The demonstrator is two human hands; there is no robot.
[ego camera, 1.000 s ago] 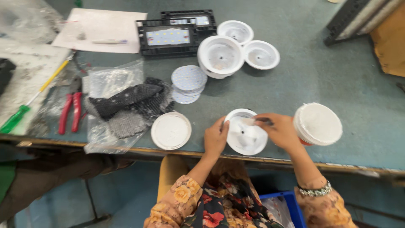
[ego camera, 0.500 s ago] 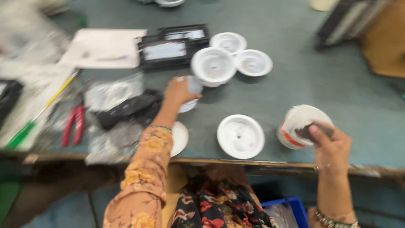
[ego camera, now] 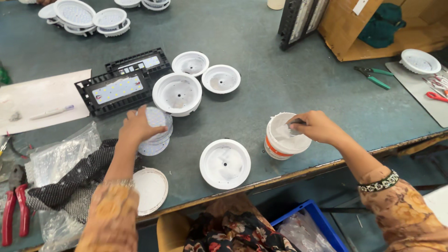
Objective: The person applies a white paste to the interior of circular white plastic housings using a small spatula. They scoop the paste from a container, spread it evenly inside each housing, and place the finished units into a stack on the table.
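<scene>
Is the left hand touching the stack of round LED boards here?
Touching. In the head view the left hand lies on top of the stack of round LED boards, its fingers covering the top disc with no gap showing between them.

White tub orange-banded, table grey-green, pliers red-handled
</scene>
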